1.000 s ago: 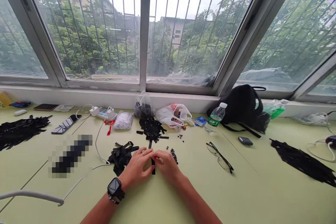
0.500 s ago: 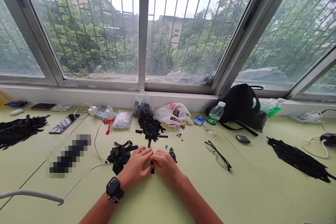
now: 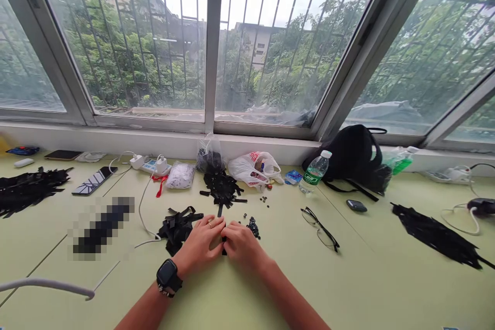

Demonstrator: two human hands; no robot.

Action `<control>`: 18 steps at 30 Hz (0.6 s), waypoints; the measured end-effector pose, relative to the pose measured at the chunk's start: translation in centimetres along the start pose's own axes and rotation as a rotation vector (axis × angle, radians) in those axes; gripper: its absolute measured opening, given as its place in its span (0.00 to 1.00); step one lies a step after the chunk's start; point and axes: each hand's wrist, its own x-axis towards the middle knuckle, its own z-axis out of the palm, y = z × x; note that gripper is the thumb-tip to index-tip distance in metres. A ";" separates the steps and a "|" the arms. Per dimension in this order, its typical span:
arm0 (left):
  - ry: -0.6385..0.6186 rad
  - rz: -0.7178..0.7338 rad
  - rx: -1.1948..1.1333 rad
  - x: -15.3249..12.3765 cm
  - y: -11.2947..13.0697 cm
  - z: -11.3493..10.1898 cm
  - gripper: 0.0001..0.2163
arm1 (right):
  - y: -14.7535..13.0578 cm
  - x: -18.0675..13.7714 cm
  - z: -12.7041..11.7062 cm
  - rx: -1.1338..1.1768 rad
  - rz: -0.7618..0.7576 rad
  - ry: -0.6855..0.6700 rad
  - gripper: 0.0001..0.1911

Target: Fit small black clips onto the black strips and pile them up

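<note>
The left hand [image 3: 199, 240] and right hand [image 3: 243, 245] sit close together on the pale green table [image 3: 340, 289], their fingers curled and closed, with the fingertips meeting in the middle. A narrow black strip [image 3: 220, 210] runs beneath them. Only its upper stretch and a short lower end show, so the fingers seem to be gripping it, though the grip itself is hidden.

Compared with a second ago, the hands cover more of the strip. Its lower end is shorter in view, and the gap between the hands has closed.

A loose bundle of black strips [image 3: 178, 229] lies just beside the left hand, and a small heap of dark beads [image 3: 253, 228] lies just beside the right. Above the hands, a larger heap of black strips [image 3: 221, 188] sits at the strip's upper end. A watch [image 3: 168, 276] circles the left wrist, and a ring [image 3: 209, 225] shows on one left finger. The glasses [image 3: 320, 234] and water bottle [image 3: 314, 172] lie well to the right, their shift in view coming only from the camera.
</note>
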 end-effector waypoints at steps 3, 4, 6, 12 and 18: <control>-0.006 0.000 0.002 0.0 -0.1 0.2 0.27 | -0.1 -0.3 0.2 -0.037 -0.003 -0.006 0.11; -0.004 0.001 0.006 0.0 -0.2 0.3 0.26 | -0.2 -0.5 0.3 -0.040 -0.004 -0.008 0.10; 0.011 -0.001 0.020 0.0 -0.3 0.4 0.25 | -0.3 -0.8 0.4 -0.035 0.002 -0.005 0.10; 0.048 -0.075 0.142 -0.4 -1.4 1.1 0.30 | -0.8 -0.8 0.7 -0.077 0.056 0.013 0.12; 0.071 -0.108 0.183 -0.6 -2.1 2.0 0.27 | -1.3 -0.5 0.3 -0.003 0.081 0.027 0.12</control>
